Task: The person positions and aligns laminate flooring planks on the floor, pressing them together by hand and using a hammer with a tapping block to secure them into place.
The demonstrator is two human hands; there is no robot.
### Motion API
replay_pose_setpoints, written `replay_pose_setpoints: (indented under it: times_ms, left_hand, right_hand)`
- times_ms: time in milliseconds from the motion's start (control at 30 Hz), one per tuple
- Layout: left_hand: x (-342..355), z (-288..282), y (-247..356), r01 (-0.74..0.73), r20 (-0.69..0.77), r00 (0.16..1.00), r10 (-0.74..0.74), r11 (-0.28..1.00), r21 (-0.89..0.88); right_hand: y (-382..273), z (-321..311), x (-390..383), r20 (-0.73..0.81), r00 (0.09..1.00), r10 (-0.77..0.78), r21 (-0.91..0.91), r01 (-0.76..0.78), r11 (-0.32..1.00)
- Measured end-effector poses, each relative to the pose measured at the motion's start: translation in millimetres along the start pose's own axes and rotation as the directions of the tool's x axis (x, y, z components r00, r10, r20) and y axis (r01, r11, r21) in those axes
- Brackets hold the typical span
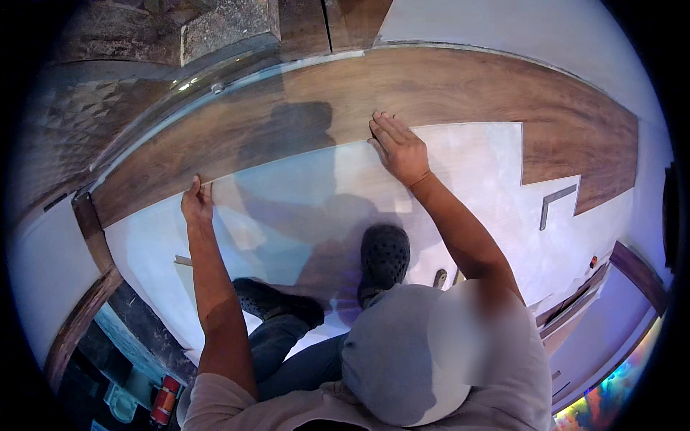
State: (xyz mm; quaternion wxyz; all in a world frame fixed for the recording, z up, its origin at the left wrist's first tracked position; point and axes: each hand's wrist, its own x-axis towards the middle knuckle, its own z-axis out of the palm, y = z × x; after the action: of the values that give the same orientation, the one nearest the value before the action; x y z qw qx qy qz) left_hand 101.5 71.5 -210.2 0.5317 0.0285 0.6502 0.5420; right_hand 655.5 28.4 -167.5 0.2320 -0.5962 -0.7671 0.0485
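Note:
A long wood-look floor plank runs across the floor in front of me, its near edge along the pale underlay. At its left part, my left hand is at that near edge, thumb up against it and fingers curled; their undersides are hidden. Farther right, my right hand lies on the plank near the same edge, fingers stretched out together and palm down. My shadow falls over the plank and the underlay between the hands.
Stepped planks continue at right, beside an L-shaped metal square. A dark-handled tool lies right of my clog. A small orange-and-black object sits farther right. Beyond the left doorway stands a red cylinder.

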Motion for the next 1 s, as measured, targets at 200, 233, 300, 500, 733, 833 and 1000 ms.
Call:
replay_pose_setpoints:
  times_ms: [200, 233, 300, 500, 733, 833, 1000]
  left_hand:
    - [-4, 0, -3, -0.05, 0.015, 0.999, 0.052, 0.994, -0.101]
    - [-7, 1, -4, -0.059, 0.003, 0.998, 0.06, 0.992, -0.115]
    - [-12, 5, -6, -0.091, 0.051, 0.994, 0.099, 0.986, -0.143]
    - [-3, -3, -5, -0.077, 0.107, 0.989, 0.1, 0.977, -0.2]
    - [-7, 5, -5, -0.081, 0.055, 0.995, 0.088, 0.99, -0.118]
    - [-6, 6, 2, -0.024, -0.003, 1.0, 0.024, 0.999, -0.033]
    - [-2, 2, -5, -0.107, 0.084, 0.99, 0.115, 0.99, -0.09]
  right_hand:
    - [3, 3, 1, -0.069, 0.997, -0.02, 0.002, 0.02, 1.0]
    - [3, 2, 1, -0.075, 0.997, -0.019, 0.007, 0.02, 1.0]
    - [2, 1, 1, -0.088, 0.996, -0.009, 0.017, 0.01, 1.0]
    - [-2, 4, 3, -0.118, 0.992, 0.04, 0.043, -0.035, 0.998]
    - [-2, 5, 3, -0.126, 0.991, 0.036, 0.035, -0.032, 0.999]
    - [-3, 5, 6, -0.126, 0.991, 0.051, 0.043, -0.046, 0.998]
    - [0, 6, 7, -0.131, 0.99, 0.06, 0.053, -0.053, 0.997]
